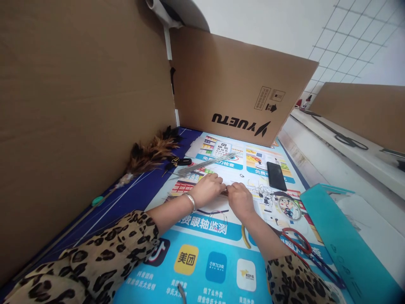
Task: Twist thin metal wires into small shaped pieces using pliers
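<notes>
My left hand (pixel 207 188) and my right hand (pixel 239 196) meet over the printed poster mat (pixel 218 257), fingers curled and pinched together on a small thing between them that I cannot make out. A silver bangle (pixel 190 201) rings my left wrist. Both forearms wear leopard-print sleeves. A bundle of thin metal wires (pixel 205 164) lies just beyond my left hand. Small wire pieces and beads (pixel 264 193) are scattered right of my right hand.
A black phone (pixel 276 175) lies on the mat at the far right. A feather duster (pixel 148 155) rests at the left by the cardboard wall (pixel 79 105). Red-handled scissors (pixel 299 240) and a teal bag (pixel 341 240) sit at the right. A cardboard box (pixel 234 84) stands behind.
</notes>
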The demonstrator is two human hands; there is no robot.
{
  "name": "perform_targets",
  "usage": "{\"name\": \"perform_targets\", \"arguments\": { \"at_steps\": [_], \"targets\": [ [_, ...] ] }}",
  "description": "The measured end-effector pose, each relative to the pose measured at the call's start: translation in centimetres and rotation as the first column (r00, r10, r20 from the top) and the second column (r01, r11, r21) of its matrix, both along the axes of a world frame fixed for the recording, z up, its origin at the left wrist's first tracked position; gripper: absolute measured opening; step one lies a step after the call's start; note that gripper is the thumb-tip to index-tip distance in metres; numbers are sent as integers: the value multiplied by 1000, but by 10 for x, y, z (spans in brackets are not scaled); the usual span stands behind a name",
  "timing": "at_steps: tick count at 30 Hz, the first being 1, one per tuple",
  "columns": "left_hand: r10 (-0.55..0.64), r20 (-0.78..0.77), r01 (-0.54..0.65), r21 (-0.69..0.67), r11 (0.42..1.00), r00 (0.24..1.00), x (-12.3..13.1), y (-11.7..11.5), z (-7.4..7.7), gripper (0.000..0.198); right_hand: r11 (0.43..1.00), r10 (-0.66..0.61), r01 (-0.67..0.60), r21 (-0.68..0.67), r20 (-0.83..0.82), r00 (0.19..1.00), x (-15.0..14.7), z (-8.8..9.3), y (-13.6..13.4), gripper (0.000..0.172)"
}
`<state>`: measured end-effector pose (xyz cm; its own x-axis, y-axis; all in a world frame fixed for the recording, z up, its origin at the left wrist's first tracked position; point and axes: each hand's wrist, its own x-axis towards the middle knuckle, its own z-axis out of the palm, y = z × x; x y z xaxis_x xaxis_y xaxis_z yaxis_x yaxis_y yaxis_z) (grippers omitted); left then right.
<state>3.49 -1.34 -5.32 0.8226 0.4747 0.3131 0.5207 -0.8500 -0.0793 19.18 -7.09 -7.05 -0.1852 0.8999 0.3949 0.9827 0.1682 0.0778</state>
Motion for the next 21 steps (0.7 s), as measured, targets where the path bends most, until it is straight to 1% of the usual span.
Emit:
{"name": "perform_targets", "arguments": {
  "at_steps": [4,8,14,21],
  "targets": [
    [15,-9,-15,-19,1000,1000,0,0,0,9,1000,-26,26,-13,-44,999,-1,-1,1,20],
    [36,-3,-36,-12,999,999,0,-1,1,11,999,-39,38,-7,-137,990,-2,-1,1,20],
    [140,42,-138,-42,989,989,3,-3,-2,11,998,-58,55,-21,-269,961,-2,1,2,19],
    [167,66,-162,-72,984,984,6,-5,-4,12,998,-55,58,5,-253,966,-3,4,2,19]
  ]
}}
